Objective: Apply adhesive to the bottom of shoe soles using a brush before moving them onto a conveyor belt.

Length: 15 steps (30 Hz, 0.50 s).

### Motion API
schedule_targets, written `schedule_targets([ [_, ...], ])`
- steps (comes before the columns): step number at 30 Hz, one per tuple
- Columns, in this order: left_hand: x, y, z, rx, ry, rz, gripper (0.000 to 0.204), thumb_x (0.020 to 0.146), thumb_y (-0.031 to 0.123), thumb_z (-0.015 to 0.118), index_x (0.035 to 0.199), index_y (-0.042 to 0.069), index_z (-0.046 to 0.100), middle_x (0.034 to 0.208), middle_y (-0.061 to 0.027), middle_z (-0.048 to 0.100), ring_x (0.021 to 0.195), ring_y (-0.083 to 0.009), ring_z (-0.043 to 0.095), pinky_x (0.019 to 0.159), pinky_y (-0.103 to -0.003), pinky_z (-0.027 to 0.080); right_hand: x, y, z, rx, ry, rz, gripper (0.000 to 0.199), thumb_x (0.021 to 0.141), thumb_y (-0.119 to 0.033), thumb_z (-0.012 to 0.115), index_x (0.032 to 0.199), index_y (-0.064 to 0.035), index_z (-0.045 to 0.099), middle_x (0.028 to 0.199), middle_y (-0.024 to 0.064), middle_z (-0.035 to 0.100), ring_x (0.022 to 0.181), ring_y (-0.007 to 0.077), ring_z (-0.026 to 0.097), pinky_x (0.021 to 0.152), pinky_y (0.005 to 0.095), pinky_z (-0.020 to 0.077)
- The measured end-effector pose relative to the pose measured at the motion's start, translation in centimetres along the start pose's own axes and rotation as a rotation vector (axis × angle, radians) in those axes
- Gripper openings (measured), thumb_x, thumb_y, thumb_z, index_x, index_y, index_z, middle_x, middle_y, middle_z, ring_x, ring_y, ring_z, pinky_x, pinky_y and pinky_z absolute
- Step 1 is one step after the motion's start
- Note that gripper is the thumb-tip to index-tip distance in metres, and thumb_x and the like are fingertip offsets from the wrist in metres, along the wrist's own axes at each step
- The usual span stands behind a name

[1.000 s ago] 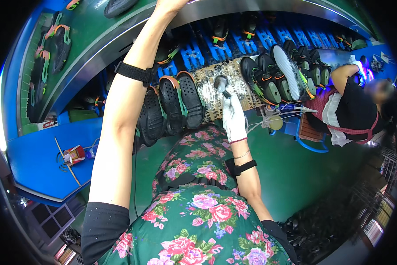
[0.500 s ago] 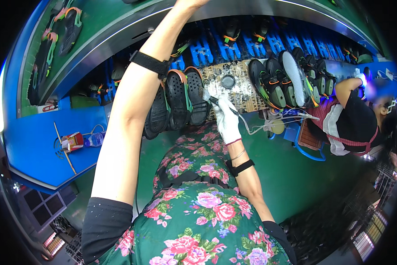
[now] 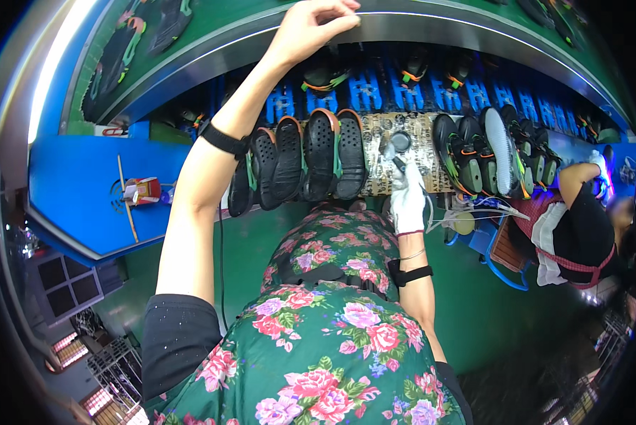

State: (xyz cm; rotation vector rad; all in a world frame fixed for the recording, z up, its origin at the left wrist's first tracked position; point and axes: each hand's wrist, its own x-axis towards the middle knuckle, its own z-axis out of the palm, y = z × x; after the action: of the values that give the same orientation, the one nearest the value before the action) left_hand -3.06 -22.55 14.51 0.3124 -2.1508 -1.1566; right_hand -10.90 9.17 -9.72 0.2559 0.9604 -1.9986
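My left hand point(image 3: 316, 23) is raised high, its fingers curled over the edge of the grey overhead shelf point(image 3: 431, 21). My right hand point(image 3: 408, 202), in a white glove, holds a small dark brush-like tool point(image 3: 396, 161) over a patterned work mat point(image 3: 403, 156) on the conveyor. Several black shoe soles with orange and green trim point(image 3: 311, 163) lie on the belt, just left of the mat. More black and green shoes point(image 3: 480, 152) lie to its right.
A person in a black top and red-and-white apron point(image 3: 576, 234) works at the right. A blue side table point(image 3: 84, 184) at left carries a small red box point(image 3: 142, 190) and a thin stick. Blue holders point(image 3: 374, 92) line the belt's back. Green floor lies below.
My left hand has risen and gripped the shelf edge. My gloved right hand has moved up toward the mat with the tool.
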Motion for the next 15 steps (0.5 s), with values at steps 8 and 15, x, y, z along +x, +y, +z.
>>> schedule_targets([
  [8, -19.9, -3.3, -8.7, -0.132, 0.287, -0.651, 0.024, 0.097, 0.024, 0.065, 0.107, 0.003, 0.069, 0.099, -0.0071, 0.071, 0.085, -0.0116, 0.066, 0.078, -0.027, 0.053, 0.4, 0.0, 0.8, 0.068, -0.045, -0.008, 0.023, 0.1, -0.013, 0.06, 0.119, -0.0003, 0.061, 0.102, 0.0085, 0.067, 0.074, 0.0084, 0.056, 0.057, 0.0192, 0.0413],
  [15, -45.8, -4.0, -6.0, -0.158, 1.096, -1.318, 0.031, 0.092, 0.036, 0.065, 0.093, 0.005, 0.065, 0.077, -0.0044, 0.062, 0.066, -0.0157, 0.062, 0.056, -0.028, 0.051, 0.0, -0.6, -0.3, -0.146, -0.135, -0.01, 0.038, 0.101, -0.018, 0.058, 0.136, -0.0025, 0.055, 0.117, 0.0054, 0.065, 0.085, 0.0085, 0.058, 0.067, 0.0211, 0.0429],
])
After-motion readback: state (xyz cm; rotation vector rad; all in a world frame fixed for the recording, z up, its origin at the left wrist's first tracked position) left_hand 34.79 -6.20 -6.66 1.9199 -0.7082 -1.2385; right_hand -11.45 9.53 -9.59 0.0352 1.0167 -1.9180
